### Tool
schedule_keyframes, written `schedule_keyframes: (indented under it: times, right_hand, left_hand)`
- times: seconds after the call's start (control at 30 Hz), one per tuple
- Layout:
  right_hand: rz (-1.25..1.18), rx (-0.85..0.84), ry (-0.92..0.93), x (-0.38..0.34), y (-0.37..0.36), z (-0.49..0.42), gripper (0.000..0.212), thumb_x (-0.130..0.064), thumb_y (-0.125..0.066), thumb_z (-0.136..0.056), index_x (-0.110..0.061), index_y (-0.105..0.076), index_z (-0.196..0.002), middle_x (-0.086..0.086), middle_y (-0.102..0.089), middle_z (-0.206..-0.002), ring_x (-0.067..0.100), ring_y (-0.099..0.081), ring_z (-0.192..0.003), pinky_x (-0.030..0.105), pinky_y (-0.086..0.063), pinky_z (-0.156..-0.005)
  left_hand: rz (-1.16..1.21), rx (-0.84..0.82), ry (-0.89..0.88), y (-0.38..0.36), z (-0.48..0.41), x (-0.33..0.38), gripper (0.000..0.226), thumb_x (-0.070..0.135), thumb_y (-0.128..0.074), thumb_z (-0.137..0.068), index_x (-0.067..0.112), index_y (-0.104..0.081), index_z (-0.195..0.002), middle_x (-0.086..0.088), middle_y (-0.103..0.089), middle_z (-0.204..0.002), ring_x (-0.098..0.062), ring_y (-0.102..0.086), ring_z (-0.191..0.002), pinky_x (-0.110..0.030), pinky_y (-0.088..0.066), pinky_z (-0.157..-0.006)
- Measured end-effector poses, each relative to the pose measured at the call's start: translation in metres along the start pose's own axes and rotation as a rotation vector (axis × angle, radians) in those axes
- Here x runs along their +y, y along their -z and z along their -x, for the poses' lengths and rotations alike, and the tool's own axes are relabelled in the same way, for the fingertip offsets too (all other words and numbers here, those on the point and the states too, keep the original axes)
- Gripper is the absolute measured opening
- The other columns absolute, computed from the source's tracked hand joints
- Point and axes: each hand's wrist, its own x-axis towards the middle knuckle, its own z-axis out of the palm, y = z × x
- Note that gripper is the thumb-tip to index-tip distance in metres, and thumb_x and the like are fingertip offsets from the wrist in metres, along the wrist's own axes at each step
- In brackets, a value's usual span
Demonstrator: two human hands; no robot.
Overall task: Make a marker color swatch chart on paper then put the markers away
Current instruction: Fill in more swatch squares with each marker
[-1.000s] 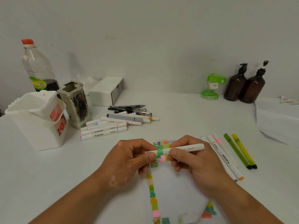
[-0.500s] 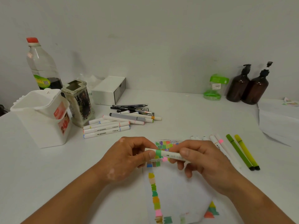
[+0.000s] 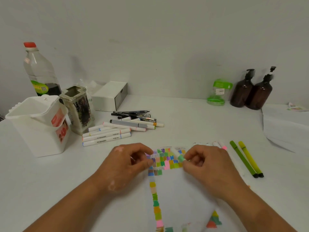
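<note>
A sheet of white paper (image 3: 180,190) lies on the table in front of me, with a block of colour swatches (image 3: 167,159) at its top and a column of swatches down its left edge. My right hand (image 3: 207,166) grips a white marker with a green band (image 3: 179,156), whose end points up and left over the swatches. My left hand (image 3: 127,164) is at the paper's top left corner with fingertips pinched together, apparently on the marker's cap, which is mostly hidden. The two hands are apart.
A pile of white markers and black pens (image 3: 117,131) lies behind the paper. To the left stand a white bin (image 3: 38,139), a square holder (image 3: 78,111) and a bottle (image 3: 40,72). Two green pens (image 3: 242,158) and several markers (image 3: 220,144) lie to the right. Brown pump bottles (image 3: 250,91) stand at the wall.
Both hands held the marker together before. Now they have drawn apart: the right hand keeps the marker and has turned it, and the left hand has moved left.
</note>
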Motion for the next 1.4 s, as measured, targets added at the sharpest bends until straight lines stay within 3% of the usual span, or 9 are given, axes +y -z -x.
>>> schedule_keyframes:
  times: [0.1,0.17,0.33,0.5,0.67,0.97,1.1,1.23,1.4]
  right_hand:
    - [0.149,0.129,-0.123,0.017,0.012,-0.008,0.015,-0.030,-0.078,-0.073,-0.034,-0.067,-0.063,-0.019,-0.066,-0.061,-0.003,-0.062,-0.063,0.011,-0.041,-0.052]
    - [0.233,0.151,-0.178,0.028,0.014,-0.011,0.016,-0.031,-0.077,-0.075,-0.033,-0.066,-0.064,-0.013,-0.065,-0.061,0.000,-0.061,-0.063,0.016,-0.042,-0.054]
    - [0.367,0.170,-0.209,0.032,0.006,-0.013,0.014,-0.036,-0.072,-0.078,-0.030,-0.064,-0.068,-0.013,-0.063,-0.071,0.003,-0.058,-0.066,0.027,-0.051,-0.059]
    - [0.344,0.158,-0.216,0.026,0.005,-0.008,0.018,-0.040,-0.073,-0.081,-0.036,-0.058,-0.071,-0.014,-0.063,-0.075,0.009,-0.061,-0.073,0.033,-0.055,-0.067]
    - [0.285,0.194,-0.202,0.016,0.003,-0.002,0.017,-0.042,-0.075,-0.078,-0.036,-0.062,-0.069,-0.016,-0.064,-0.067,0.004,-0.059,-0.069,0.029,-0.048,-0.059]
    - [0.268,0.153,-0.189,0.013,0.005,-0.002,0.016,-0.041,-0.076,-0.079,-0.035,-0.064,-0.070,-0.014,-0.064,-0.066,0.006,-0.060,-0.070,0.030,-0.045,-0.059]
    - [0.252,0.132,-0.198,0.012,0.005,-0.002,0.017,-0.041,-0.077,-0.079,-0.034,-0.064,-0.070,-0.014,-0.065,-0.067,0.006,-0.060,-0.069,0.029,-0.043,-0.057]
    - [0.252,0.115,-0.188,0.011,0.004,-0.002,0.017,-0.042,-0.077,-0.080,-0.035,-0.064,-0.072,-0.013,-0.066,-0.067,0.006,-0.061,-0.071,0.029,-0.045,-0.060]
    - [0.245,0.106,-0.188,0.009,0.004,-0.001,0.018,-0.041,-0.078,-0.080,-0.035,-0.064,-0.071,-0.012,-0.067,-0.066,0.008,-0.062,-0.069,0.034,-0.052,-0.065]
  left_hand:
    - [-0.232,0.203,0.017,0.012,-0.007,-0.014,0.013,0.028,-0.077,-0.084,0.036,-0.072,-0.094,0.020,-0.065,-0.076,-0.002,-0.062,-0.077,-0.005,-0.045,-0.065]
    - [-0.356,0.318,0.031,0.022,-0.012,-0.025,0.013,0.022,-0.078,-0.084,0.029,-0.074,-0.094,0.018,-0.065,-0.080,-0.003,-0.060,-0.072,-0.008,-0.040,-0.065]
    - [-0.574,0.481,0.155,0.046,-0.019,-0.052,0.017,0.012,-0.075,-0.085,0.014,-0.078,-0.101,-0.006,-0.071,-0.095,-0.025,-0.063,-0.082,-0.039,-0.054,-0.079]
    - [-0.669,0.460,0.278,0.044,-0.018,-0.058,0.021,0.021,-0.067,-0.091,0.022,-0.074,-0.111,-0.005,-0.068,-0.112,-0.028,-0.061,-0.103,-0.046,-0.050,-0.094]
    - [-0.714,0.463,0.394,0.043,-0.017,-0.059,0.023,0.026,-0.058,-0.094,0.032,-0.069,-0.113,0.003,-0.062,-0.119,-0.022,-0.053,-0.116,-0.040,-0.036,-0.100]
    - [-0.747,0.408,0.420,0.037,-0.019,-0.058,0.021,0.040,-0.056,-0.092,0.034,-0.067,-0.108,0.006,-0.054,-0.116,-0.018,-0.049,-0.116,-0.040,-0.033,-0.098]
    - [-0.710,0.487,0.380,0.037,-0.019,-0.058,0.025,0.035,-0.063,-0.089,0.031,-0.063,-0.114,0.006,-0.053,-0.117,-0.019,-0.047,-0.117,-0.040,-0.031,-0.100]
    - [-0.713,0.438,0.415,0.036,-0.020,-0.058,0.034,0.030,-0.056,-0.095,0.033,-0.056,-0.129,0.007,-0.053,-0.130,-0.019,-0.044,-0.125,-0.043,-0.029,-0.105]
    - [-0.715,0.370,0.420,0.038,-0.019,-0.057,0.026,0.035,-0.051,-0.097,0.040,-0.060,-0.122,0.011,-0.051,-0.129,-0.015,-0.042,-0.128,-0.040,-0.027,-0.105]
